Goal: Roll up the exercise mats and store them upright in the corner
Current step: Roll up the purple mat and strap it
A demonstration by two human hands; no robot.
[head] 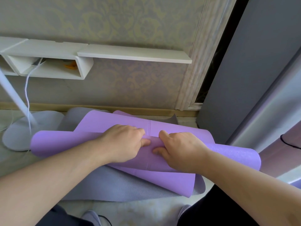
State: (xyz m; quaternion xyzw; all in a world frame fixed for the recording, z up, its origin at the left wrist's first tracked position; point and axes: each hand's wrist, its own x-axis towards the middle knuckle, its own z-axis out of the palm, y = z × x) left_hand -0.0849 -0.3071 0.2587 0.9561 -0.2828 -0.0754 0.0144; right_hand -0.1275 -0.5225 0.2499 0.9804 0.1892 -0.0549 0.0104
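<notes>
Exercise mats: 2. One purple mat (114, 123), centre, partly folded over; one grey mat (123, 185), under it, showing at 6 and 12 o'clock.
Hands: 2. Left hand (125, 142) and right hand (179, 149), both on the purple mat.
Wall shelves (133, 54): 1 unit, 11 o'clock.
Lamp base (16, 134): 1, 9 o'clock.

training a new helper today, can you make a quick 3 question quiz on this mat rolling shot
1. True or false: the purple mat lies on top of the grey mat.
2. What do the left hand and right hand grip? A) the white shelf B) the purple mat's roll C) the lamp base
3. Fill in: the round lamp base sits to the ___ of the mats.

Key: 1 true; 2 B; 3 left
</notes>
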